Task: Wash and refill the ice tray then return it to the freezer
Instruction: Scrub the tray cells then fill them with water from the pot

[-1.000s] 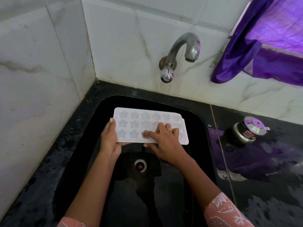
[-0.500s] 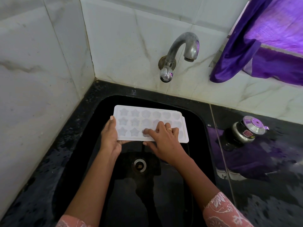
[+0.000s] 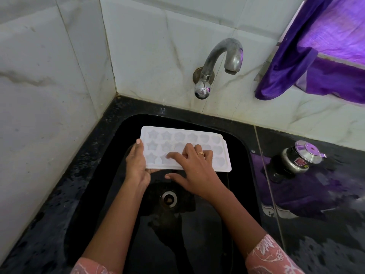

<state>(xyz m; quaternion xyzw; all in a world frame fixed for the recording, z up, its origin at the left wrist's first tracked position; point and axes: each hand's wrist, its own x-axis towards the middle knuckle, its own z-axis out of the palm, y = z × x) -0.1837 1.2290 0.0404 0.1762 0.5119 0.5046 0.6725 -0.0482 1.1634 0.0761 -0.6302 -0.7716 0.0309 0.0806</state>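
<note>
A white ice tray (image 3: 197, 138) with star and heart moulds is held level over the black sink (image 3: 243, 147), below and left of the steel tap (image 3: 219, 62). My left hand (image 3: 137, 169) holds the tray's left end from underneath, thumb lying along its edge. My right hand (image 3: 194, 167) lies on top of the tray, its fingers spread over the front moulds and the thumb off the near edge. No water runs from the tap.
The sink drain (image 3: 168, 198) lies beneath my hands. White marble tiles close the left and back sides. On the wet black counter to the right stands a small steel pot with a lid (image 3: 300, 157). A purple curtain (image 3: 316, 56) hangs at the upper right.
My right hand's fingers have shifted slightly leftward across the moulds. The tray and my left hand stay almost where they were.
</note>
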